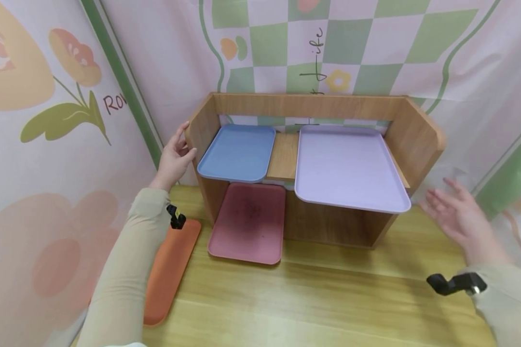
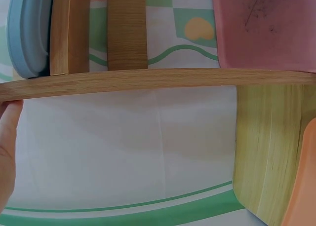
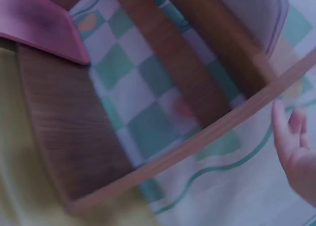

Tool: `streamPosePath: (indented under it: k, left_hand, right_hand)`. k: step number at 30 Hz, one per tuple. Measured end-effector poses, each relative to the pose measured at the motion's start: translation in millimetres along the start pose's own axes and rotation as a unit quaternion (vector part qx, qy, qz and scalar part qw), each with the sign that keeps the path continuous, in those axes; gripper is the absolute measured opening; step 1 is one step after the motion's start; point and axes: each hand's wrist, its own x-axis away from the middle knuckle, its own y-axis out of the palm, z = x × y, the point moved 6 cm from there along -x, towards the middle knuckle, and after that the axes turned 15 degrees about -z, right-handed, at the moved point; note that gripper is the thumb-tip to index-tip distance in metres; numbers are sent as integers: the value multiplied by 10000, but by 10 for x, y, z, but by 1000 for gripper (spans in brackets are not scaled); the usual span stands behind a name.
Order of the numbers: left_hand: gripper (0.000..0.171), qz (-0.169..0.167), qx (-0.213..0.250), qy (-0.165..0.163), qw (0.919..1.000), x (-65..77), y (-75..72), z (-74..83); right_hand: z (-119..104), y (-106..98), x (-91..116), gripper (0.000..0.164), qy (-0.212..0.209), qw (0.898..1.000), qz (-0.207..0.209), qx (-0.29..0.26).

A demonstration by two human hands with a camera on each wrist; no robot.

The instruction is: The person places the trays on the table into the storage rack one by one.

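Note:
A wooden two-level desk shelf (image 1: 282, 154) stands against the back curtain. My left hand (image 1: 174, 158) touches the outside of its left side panel near the top, fingers mostly straight; in the left wrist view part of that hand (image 2: 7, 152) meets the board. My right hand (image 1: 460, 217) is beside the right panel, fingers spread and nothing in it; in the right wrist view its fingertips come close to the panel's edge. On the upper level lie a blue tray (image 1: 239, 153) and a larger lilac tray (image 1: 349, 168). A dark pink tray (image 1: 248, 224) lies in the lower left, jutting out.
An orange tray (image 1: 173, 270) lies on the wooden table (image 1: 312, 299) left of the shelf, partly hidden by my left sleeve. Printed curtains (image 1: 178, 58) hang behind and to the sides. Both trays on the upper level overhang its front edge.

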Motion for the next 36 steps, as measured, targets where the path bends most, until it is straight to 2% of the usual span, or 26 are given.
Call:
streamPosePath:
  k: [2, 4, 7, 9, 12, 14, 16, 19, 22, 24, 27, 31, 34, 36]
  left_hand:
    - [70, -6, -33, -24, 10000, 4, -2, 2]
    - [70, -19, -49, -28, 10000, 8, -1, 6]
    - [69, -36, -26, -26, 10000, 6, 8, 7]
    - [69, -47, -7, -24, 10000, 0, 21, 7]
    - [69, -45, -20, -40, 10000, -6, 32, 3]
    - [69, -41, -47, -45, 10000, -7, 34, 2]
    - [69, -43, -83, -54, 9999, -2, 32, 0]
    - [69, -35, -138, -80, 9999, 9, 16, 6]
    - [69, -66, -205, -137, 9997, 15, -7, 12]
    - [70, -147, -210, -135, 9996, 17, -16, 17]
    - [71, -290, -142, -120, 9994, 34, -44, 5]
    - [63, -353, -181, -75, 9992, 137, -130, -83]
    - [55, -281, -534, -179, 9980, 298, -229, -233]
    - [52, -233, -856, -370, 9954, 441, -303, -372]
  right_hand:
    - [-91, 99, -126, 68, -15, 9976, 206, 666]
    - [-154, 194, -248, 83, 33, 9882, 384, 1485]
    - [-218, 301, -388, 92, 231, 9619, 665, 2643]
    - [-249, 351, -447, 92, 424, 9353, 834, 3413]
    - [-276, 401, -502, 91, 791, 8756, 1027, 4652]
    - [-288, 435, -526, 90, 1032, 8234, 1081, 5475]
    - [-301, 467, -543, 89, 1158, 7792, 1075, 6065]
    - [-313, 511, -559, 90, 1208, 7352, 1027, 6591]
    - [-318, 526, -567, 91, 1174, 7213, 1004, 6752]
    - [-314, 521, -563, 91, 1178, 7202, 1007, 6762]
    - [-302, 509, -551, 91, 1214, 7274, 1021, 6677]
    - [-289, 502, -544, 92, 1241, 7360, 1041, 6574]
    - [-291, 510, -544, 92, 1222, 7340, 1060, 6597]
    - [-294, 520, -543, 91, 1207, 7314, 1069, 6626]
